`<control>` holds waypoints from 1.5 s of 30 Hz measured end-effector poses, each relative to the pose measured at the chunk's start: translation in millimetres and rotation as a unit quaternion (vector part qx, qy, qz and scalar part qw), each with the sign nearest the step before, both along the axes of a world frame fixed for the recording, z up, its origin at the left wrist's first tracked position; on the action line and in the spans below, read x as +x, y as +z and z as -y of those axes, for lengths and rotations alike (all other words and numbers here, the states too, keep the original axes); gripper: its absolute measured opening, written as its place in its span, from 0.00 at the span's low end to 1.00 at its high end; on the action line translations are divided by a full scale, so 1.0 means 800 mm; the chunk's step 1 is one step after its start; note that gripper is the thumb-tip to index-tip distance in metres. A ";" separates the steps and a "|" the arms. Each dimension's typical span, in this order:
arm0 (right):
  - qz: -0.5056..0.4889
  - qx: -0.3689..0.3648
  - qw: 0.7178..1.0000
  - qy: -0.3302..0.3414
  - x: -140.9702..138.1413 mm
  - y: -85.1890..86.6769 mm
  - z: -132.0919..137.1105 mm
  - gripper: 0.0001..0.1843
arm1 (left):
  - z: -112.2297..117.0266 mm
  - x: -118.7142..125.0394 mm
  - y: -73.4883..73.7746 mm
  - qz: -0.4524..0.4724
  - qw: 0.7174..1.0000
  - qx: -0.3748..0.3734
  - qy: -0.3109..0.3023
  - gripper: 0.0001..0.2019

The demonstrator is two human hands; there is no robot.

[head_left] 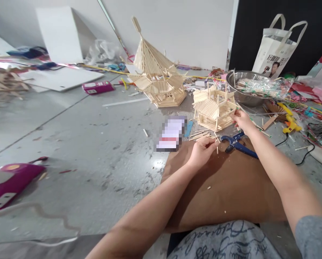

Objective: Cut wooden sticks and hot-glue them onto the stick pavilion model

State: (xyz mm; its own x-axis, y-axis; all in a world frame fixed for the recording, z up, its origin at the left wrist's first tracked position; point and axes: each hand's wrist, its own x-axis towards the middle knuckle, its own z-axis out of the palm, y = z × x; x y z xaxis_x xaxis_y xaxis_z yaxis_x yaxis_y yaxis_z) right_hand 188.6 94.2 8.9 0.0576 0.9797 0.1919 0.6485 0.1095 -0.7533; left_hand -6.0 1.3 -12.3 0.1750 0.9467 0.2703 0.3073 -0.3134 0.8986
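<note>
My left hand (204, 149) pinches a small cluster of short wooden sticks (217, 139) that cross each other, above the front of the brown sheet. My right hand (241, 120) is closed at the right edge of a small pavilion model (213, 108) built of pale sticks. What its fingertips hold there, if anything, is hidden. Blue-handled pliers (238, 144) lie between my hands. Loose sticks (200, 135) lie just beyond my left hand. Further back stands a taller stick pavilion (158, 77) with a pointed roof.
Brown sheet (225, 187) lies before me, a phone (171, 133) left of it. At right are a metal bowl (247, 95) of sticks and a yellow glue gun (290, 122) with a cord. Purple power strips (97, 87) lie left; a white bag (275, 50) stands behind.
</note>
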 end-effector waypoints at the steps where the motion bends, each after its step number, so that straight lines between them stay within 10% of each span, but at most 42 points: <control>1: -0.002 0.003 1.000 -0.001 -0.001 -0.002 0.000 0.14 | -0.001 0.000 -0.001 -0.003 1.000 0.005 -0.002 0.09; 19: 0.078 0.050 0.993 0.074 -0.025 0.002 0.067 0.10 | -0.003 -0.001 -0.002 0.033 0.999 -0.018 -0.020 0.10; 26: 0.116 0.123 0.986 -0.014 -0.021 0.014 0.083 0.09 | 0.004 -0.001 0.009 0.068 0.994 -0.085 0.003 0.11; 35: 0.090 0.009 0.960 0.263 -0.057 0.032 0.123 0.14 | 0.013 0.005 0.001 0.097 0.985 -0.129 -0.061 0.09; 41: 0.132 -0.011 0.958 0.253 -0.046 0.052 0.122 0.11 | 0.013 0.002 0.000 0.036 0.990 -0.085 -0.102 0.09; 45: 0.135 0.028 0.984 0.115 0.005 0.080 0.106 0.14 | 0.013 0.001 -0.002 0.021 0.992 -0.065 -0.102 0.12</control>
